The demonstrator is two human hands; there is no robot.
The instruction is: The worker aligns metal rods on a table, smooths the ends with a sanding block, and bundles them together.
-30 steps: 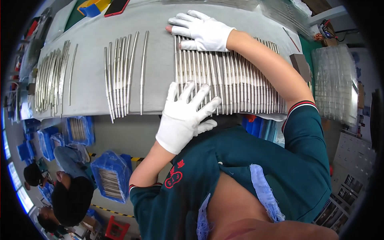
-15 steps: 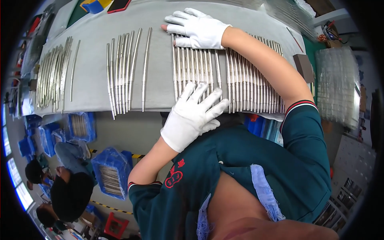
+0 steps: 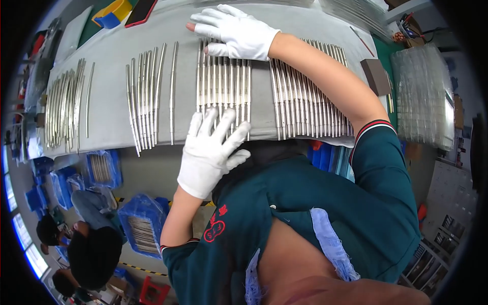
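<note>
Both my hands wear white gloves. My right hand (image 3: 234,33) lies flat, fingers spread, on the far ends of a batch of thin metal rods (image 3: 223,89) on a grey-covered table (image 3: 112,76). My left hand (image 3: 211,150), also flat with fingers apart, presses the near ends of the same batch at the table's front edge. A gap separates this batch from a longer row of rods (image 3: 310,99) to its right, under my right forearm. Neither hand grips anything.
Two more groups of curved rods lie to the left (image 3: 147,96) (image 3: 66,107). Blue crates of rods (image 3: 142,229) stand on the floor below the table, where a seated person (image 3: 91,254) works. Clear packaged stacks (image 3: 422,96) sit at the right; a yellow-blue bin (image 3: 112,12) at the back.
Both hands have slid a batch of rods leftward, opening a gap between it and the long row on the right. The left hand now rests on the rods' near ends.
</note>
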